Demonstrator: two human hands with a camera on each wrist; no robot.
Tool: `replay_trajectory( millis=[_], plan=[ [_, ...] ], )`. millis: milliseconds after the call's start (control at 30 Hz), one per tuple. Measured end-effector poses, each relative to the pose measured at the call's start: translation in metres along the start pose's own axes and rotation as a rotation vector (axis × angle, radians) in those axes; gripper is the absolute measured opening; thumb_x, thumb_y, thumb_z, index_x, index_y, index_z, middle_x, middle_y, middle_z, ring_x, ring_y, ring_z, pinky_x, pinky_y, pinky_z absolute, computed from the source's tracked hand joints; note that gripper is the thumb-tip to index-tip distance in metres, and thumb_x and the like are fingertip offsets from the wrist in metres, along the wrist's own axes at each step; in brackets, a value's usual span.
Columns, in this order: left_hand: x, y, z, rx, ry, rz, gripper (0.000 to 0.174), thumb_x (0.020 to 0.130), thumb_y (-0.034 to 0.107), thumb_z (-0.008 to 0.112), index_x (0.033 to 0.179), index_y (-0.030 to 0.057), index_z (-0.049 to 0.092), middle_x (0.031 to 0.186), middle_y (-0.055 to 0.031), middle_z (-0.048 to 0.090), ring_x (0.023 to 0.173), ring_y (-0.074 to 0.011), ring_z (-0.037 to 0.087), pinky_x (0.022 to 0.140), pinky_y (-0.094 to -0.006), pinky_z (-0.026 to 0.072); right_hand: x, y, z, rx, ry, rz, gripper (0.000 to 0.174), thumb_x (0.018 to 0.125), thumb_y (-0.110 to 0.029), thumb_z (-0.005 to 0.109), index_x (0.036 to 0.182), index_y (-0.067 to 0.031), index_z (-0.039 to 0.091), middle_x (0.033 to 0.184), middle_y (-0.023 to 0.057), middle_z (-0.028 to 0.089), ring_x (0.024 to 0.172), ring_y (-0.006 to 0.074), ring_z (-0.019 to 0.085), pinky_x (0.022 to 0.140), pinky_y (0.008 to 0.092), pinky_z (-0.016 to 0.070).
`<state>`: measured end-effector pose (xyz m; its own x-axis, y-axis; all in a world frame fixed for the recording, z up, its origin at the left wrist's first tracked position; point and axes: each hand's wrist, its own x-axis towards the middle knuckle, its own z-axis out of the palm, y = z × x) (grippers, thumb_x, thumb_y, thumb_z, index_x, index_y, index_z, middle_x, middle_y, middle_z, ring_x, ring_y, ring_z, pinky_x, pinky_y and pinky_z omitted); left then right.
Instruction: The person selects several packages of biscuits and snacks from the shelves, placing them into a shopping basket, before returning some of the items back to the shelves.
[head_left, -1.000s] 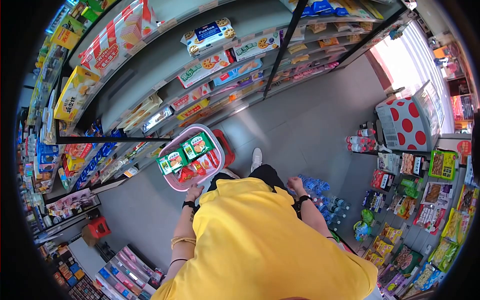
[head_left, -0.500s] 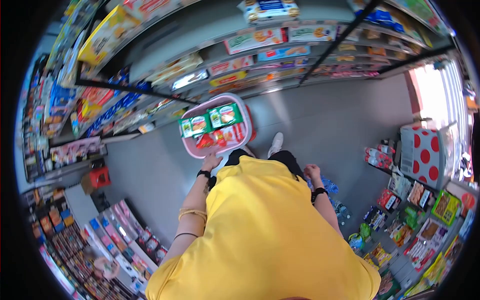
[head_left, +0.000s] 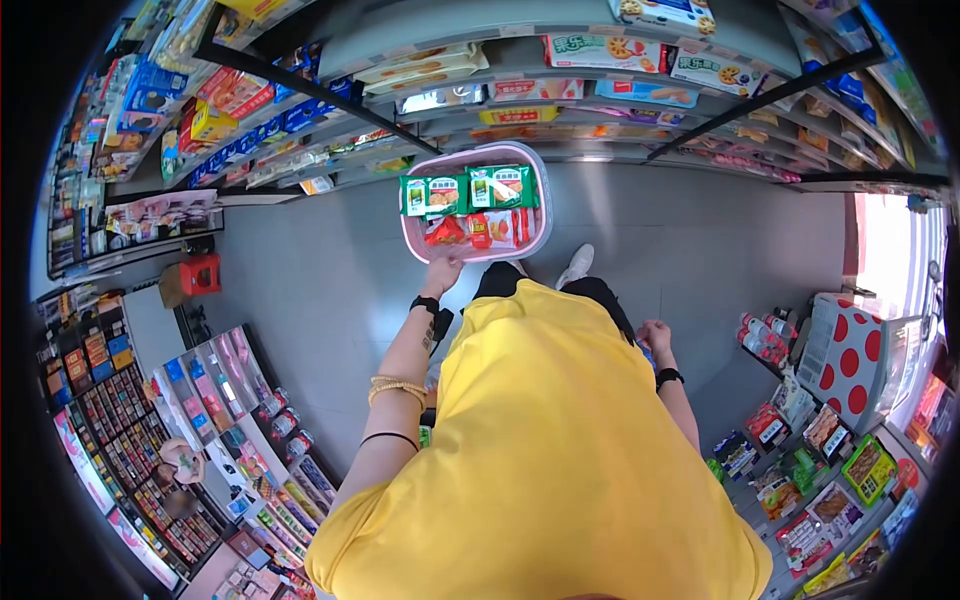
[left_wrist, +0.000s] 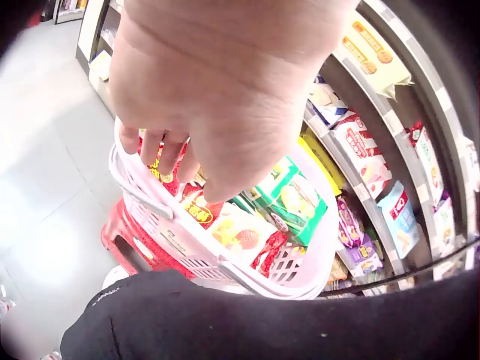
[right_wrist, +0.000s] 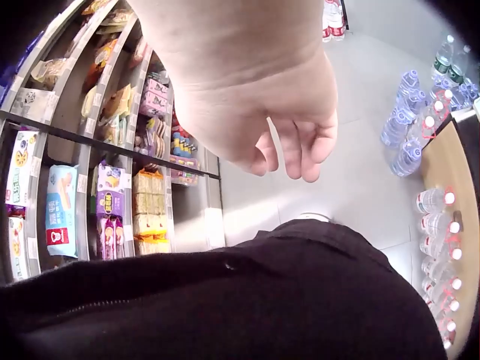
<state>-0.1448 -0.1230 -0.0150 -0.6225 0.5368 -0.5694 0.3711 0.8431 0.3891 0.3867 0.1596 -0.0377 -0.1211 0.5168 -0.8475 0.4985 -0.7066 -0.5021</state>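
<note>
Head view: gray tiled floor (head_left: 300,270), stocked snack shelves (head_left: 440,30) beyond the left hand (head_left: 443,272). Pink shopping basket (head_left: 490,155) just past that hand, above a red plastic stool (left_wrist: 140,234); slotted walls, green packs (head_left: 497,188) and red packets (head_left: 447,232) inside. Left grip relaxed, rim contact unclear; right hand (head_left: 656,338) half-curled, empty.

yellow shirt (head_left: 540,440) | black trousers (left_wrist: 225,319) | white shoes (head_left: 577,266) | black wrist straps (head_left: 425,303) | tan left-arm bracelet (head_left: 398,384)
</note>
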Motion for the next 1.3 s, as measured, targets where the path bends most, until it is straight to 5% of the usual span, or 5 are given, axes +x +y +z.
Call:
replay_trajectory(
  millis=[400, 900, 1133, 1167, 1300],
  plan=[
    [0.028, -0.019, -0.010, -0.019, 0.141, -0.043, 0.056, 0.077, 0.017, 0.066, 0.126, -0.0007, 0.047, 0.124, -0.0235, 0.051, 0.118, -0.0392, 0.048, 0.101, -0.0434, 0.0411, -0.032, -0.010, 0.020, -0.070, 0.042, -0.020, 0.015, 0.091, -0.011, 0.052, 0.104, -0.0062, 0.057, 0.077, 0.0056, 0.063, 0.057, 0.0128, 0.059, 0.045, 0.0239, 0.0441],
    [0.092, -0.029, -0.011, 0.026, -0.008, -0.087, 0.076, 0.078, 0.032, 0.072, 0.137, 0.0019, 0.035, 0.135, -0.0248, 0.041, 0.124, -0.0405, 0.044, 0.104, -0.0498, 0.0352, -0.110, 0.046, 0.047, 0.102, 0.173, 0.080, 0.010, 0.091, -0.008, 0.054, 0.101, -0.0060, 0.057, 0.080, 0.0043, 0.064, 0.062, 0.0112, 0.061, 0.051, 0.0231, 0.0477],
    [0.097, -0.023, -0.018, 0.122, -0.004, -0.068, 0.077, 0.077, 0.037, 0.075, 0.136, 0.0043, 0.036, 0.136, -0.0211, 0.041, 0.124, -0.0383, 0.046, 0.096, -0.0533, 0.0422, -0.139, 0.069, 0.056, 0.057, 0.227, 0.083, 0.009, 0.090, -0.009, 0.054, 0.098, -0.0073, 0.057, 0.074, 0.0038, 0.063, 0.059, 0.0114, 0.062, 0.047, 0.0210, 0.0447],
    [0.100, -0.021, -0.021, 0.121, -0.033, -0.084, 0.078, 0.076, 0.037, 0.075, 0.135, 0.0050, 0.037, 0.136, -0.0205, 0.041, 0.124, -0.0376, 0.046, 0.095, -0.0526, 0.0435, -0.144, 0.063, 0.056, -0.010, 0.205, 0.146, 0.009, 0.093, -0.007, 0.051, 0.098, -0.0074, 0.059, 0.080, 0.0028, 0.065, 0.068, 0.0115, 0.062, 0.063, 0.0241, 0.0513],
    [0.110, -0.028, -0.016, 0.185, 0.025, -0.035, 0.075, 0.074, 0.035, 0.078, 0.132, 0.0066, 0.041, 0.131, -0.0178, 0.046, 0.123, -0.0360, 0.047, 0.093, -0.0493, 0.0466, -0.140, 0.069, 0.061, 0.009, 0.227, 0.103, 0.010, 0.091, -0.011, 0.054, 0.099, -0.0065, 0.057, 0.073, 0.0035, 0.063, 0.059, 0.0111, 0.061, 0.048, 0.0201, 0.0441]
  ],
)
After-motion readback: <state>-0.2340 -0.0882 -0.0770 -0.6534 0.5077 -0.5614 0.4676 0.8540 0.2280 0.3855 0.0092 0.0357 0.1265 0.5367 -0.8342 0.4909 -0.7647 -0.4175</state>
